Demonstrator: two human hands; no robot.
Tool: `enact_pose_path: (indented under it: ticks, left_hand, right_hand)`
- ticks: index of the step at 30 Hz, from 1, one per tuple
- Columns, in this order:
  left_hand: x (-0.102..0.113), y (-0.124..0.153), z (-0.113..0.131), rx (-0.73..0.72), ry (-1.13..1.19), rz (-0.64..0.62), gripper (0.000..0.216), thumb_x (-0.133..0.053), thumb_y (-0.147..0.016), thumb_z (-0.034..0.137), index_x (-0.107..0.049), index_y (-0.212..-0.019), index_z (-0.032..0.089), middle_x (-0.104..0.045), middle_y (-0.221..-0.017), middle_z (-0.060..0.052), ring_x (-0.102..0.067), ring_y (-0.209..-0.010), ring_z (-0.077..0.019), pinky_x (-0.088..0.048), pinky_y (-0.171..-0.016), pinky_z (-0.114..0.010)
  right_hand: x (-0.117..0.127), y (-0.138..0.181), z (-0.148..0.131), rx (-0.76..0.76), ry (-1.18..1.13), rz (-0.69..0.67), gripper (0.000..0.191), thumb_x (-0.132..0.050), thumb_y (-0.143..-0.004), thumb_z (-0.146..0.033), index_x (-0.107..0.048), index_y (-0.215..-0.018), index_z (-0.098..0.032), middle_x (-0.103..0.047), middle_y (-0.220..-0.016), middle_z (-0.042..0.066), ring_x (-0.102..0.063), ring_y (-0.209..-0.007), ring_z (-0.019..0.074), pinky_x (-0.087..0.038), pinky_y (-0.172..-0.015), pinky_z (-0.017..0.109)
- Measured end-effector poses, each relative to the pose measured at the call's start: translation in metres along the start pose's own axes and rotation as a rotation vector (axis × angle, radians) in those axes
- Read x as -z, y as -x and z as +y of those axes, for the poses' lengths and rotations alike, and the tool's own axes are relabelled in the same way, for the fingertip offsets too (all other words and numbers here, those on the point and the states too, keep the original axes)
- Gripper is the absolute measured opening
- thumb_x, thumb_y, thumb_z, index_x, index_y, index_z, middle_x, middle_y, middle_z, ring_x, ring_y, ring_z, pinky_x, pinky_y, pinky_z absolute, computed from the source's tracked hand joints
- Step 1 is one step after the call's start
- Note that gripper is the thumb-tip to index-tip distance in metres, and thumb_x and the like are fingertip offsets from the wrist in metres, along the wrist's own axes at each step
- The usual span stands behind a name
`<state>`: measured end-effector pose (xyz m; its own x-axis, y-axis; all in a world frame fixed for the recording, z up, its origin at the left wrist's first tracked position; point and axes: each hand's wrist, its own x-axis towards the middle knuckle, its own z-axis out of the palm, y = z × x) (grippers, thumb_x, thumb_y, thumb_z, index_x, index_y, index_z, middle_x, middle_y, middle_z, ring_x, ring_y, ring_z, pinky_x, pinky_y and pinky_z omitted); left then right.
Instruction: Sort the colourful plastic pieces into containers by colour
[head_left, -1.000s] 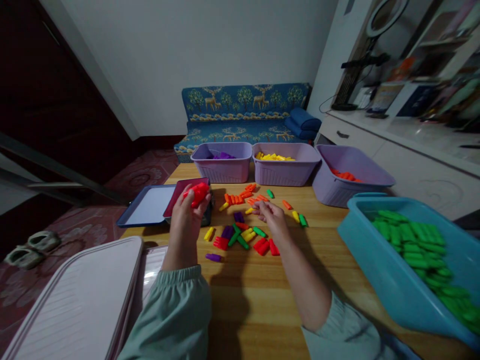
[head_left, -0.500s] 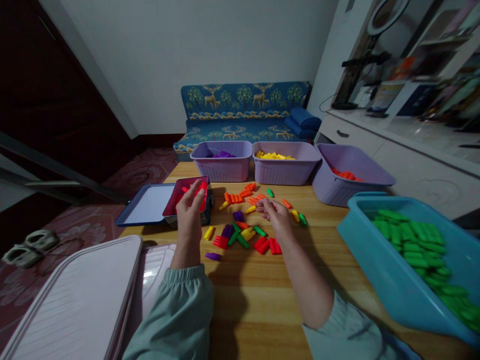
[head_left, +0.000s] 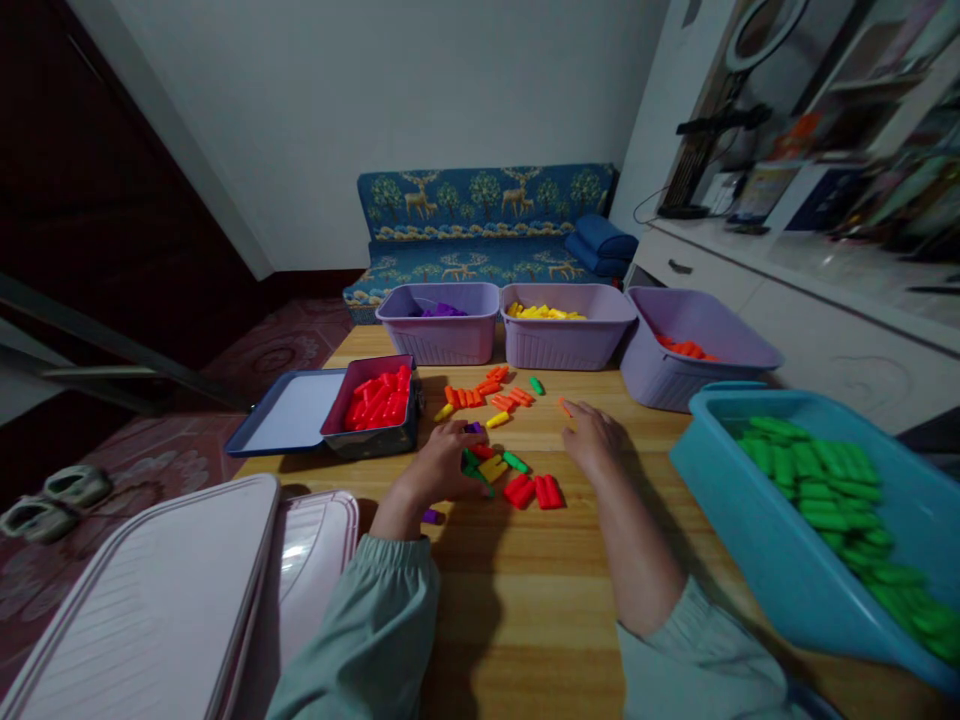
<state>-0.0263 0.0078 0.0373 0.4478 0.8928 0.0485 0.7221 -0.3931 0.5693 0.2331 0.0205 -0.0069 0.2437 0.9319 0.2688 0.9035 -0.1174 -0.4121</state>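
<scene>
My left hand is low over the middle of a loose pile of small plastic pieces, its fingers curved and apart. Green pieces and a yellow piece lie by its fingertips, and the hand hides part of the pile. To the right, my right hand reaches down to the table with thumb and fingers apart. Its fingertips are at an orange piece, and I cannot see whether they press on it. Red pieces lie between the hands, with more orange pieces farther back.
A metal tin of red pieces stands at left, its lid open. Behind are purple tubs holding purple, yellow and orange-red pieces. A blue tub of green pieces is at right. Pale lids lie front left.
My left hand has moved from above the tin, right and down to the pile. My right hand has shifted right, to the orange piece. The red pieces in the tin are now uncovered.
</scene>
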Motion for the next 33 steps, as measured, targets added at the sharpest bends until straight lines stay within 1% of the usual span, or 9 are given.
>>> enact_pose_path:
  ticks: [3,8,13,16,19,21,25,30,33]
  left_hand:
    - [-0.006,-0.004,-0.003,-0.001,-0.013,0.016,0.055,-0.086,-0.047,0.022,-0.076,-0.101,0.023,-0.059,-0.125,-0.015,-0.051,-0.12,-0.0369,-0.039,-0.103,-0.046]
    - [-0.012,-0.008,-0.003,0.019,0.067,0.172,0.019,-0.072,-0.056,0.006,-0.075,-0.069,0.02,-0.068,-0.099,-0.01,-0.063,-0.095,-0.0265,-0.048,-0.089,-0.036]
    - [-0.011,-0.01,0.0,-0.012,0.051,0.249,0.026,-0.058,-0.061,0.001,-0.073,-0.068,0.02,-0.07,-0.088,-0.008,-0.063,-0.093,-0.0242,-0.047,-0.089,-0.035]
    - [-0.012,-0.011,0.004,-0.038,0.068,0.309,0.033,-0.053,-0.064,0.002,-0.075,-0.081,0.02,-0.069,-0.095,-0.009,-0.062,-0.098,-0.0252,-0.046,-0.094,-0.038]
    - [-0.02,-0.014,0.01,-0.091,0.214,0.331,0.04,-0.058,-0.068,0.005,-0.074,-0.101,0.021,-0.068,-0.111,-0.011,-0.06,-0.107,-0.0269,-0.043,-0.099,-0.04]
    - [-0.029,-0.015,0.014,-0.157,0.292,0.281,0.043,-0.061,-0.069,0.006,-0.073,-0.106,0.023,-0.066,-0.118,-0.012,-0.058,-0.112,-0.0276,-0.041,-0.102,-0.04]
    - [-0.04,-0.017,0.016,-0.252,0.232,0.167,0.039,-0.058,-0.069,0.003,-0.076,-0.097,0.023,-0.07,-0.11,-0.012,-0.062,-0.107,-0.0272,-0.041,-0.102,-0.039]
    - [-0.036,-0.018,0.016,-0.226,0.111,0.13,0.032,-0.05,-0.076,0.003,-0.076,-0.091,0.016,-0.073,-0.102,-0.012,-0.065,-0.098,-0.0235,-0.048,-0.091,-0.034]
    - [-0.034,-0.017,0.016,-0.198,0.075,0.145,0.03,-0.05,-0.077,0.003,-0.076,-0.087,0.015,-0.073,-0.095,-0.009,-0.066,-0.091,-0.0198,-0.05,-0.086,-0.03]
  right_hand:
    - [-0.005,0.004,-0.011,0.011,0.004,-0.016,0.034,-0.059,-0.075,-0.014,-0.073,-0.103,-0.026,-0.065,-0.123,0.007,-0.056,-0.112,0.0259,-0.04,-0.097,0.04]
    - [0.0,0.006,-0.029,0.063,-0.008,-0.072,0.018,-0.06,-0.076,-0.016,-0.075,-0.08,-0.025,-0.072,-0.101,0.007,-0.062,-0.095,0.0236,-0.045,-0.085,0.037]
    - [0.007,0.007,-0.041,0.09,0.026,-0.135,0.011,-0.064,-0.076,-0.023,-0.072,-0.069,-0.025,-0.073,-0.084,0.004,-0.064,-0.081,0.0196,-0.044,-0.074,0.032]
    - [0.006,0.008,-0.044,0.064,0.037,-0.159,0.004,-0.068,-0.073,-0.024,-0.07,-0.076,-0.024,-0.073,-0.084,0.003,-0.065,-0.082,0.0203,-0.043,-0.076,0.033]
    - [0.002,0.01,-0.046,0.073,0.012,-0.16,0.02,-0.068,-0.073,-0.02,-0.068,-0.093,-0.024,-0.073,-0.09,0.003,-0.065,-0.084,0.0198,-0.043,-0.077,0.032]
    - [-0.001,0.01,-0.048,0.084,-0.025,-0.144,0.028,-0.064,-0.076,-0.018,-0.067,-0.104,-0.024,-0.072,-0.097,0.005,-0.065,-0.086,0.02,-0.045,-0.077,0.031]
    - [0.0,0.013,-0.056,0.167,-0.109,-0.116,0.04,-0.055,-0.08,-0.013,-0.065,-0.117,-0.023,-0.067,-0.112,0.008,-0.064,-0.092,0.0201,-0.047,-0.079,0.029]
    - [0.003,0.018,-0.062,0.323,-0.156,-0.305,0.034,-0.054,-0.082,-0.012,-0.071,-0.109,-0.023,-0.064,-0.114,0.006,-0.063,-0.092,0.0169,-0.046,-0.081,0.025]
    - [0.001,0.02,-0.062,0.329,-0.116,-0.326,0.036,-0.054,-0.081,-0.012,-0.071,-0.11,-0.025,-0.064,-0.11,0.006,-0.063,-0.088,0.0166,-0.044,-0.078,0.025]
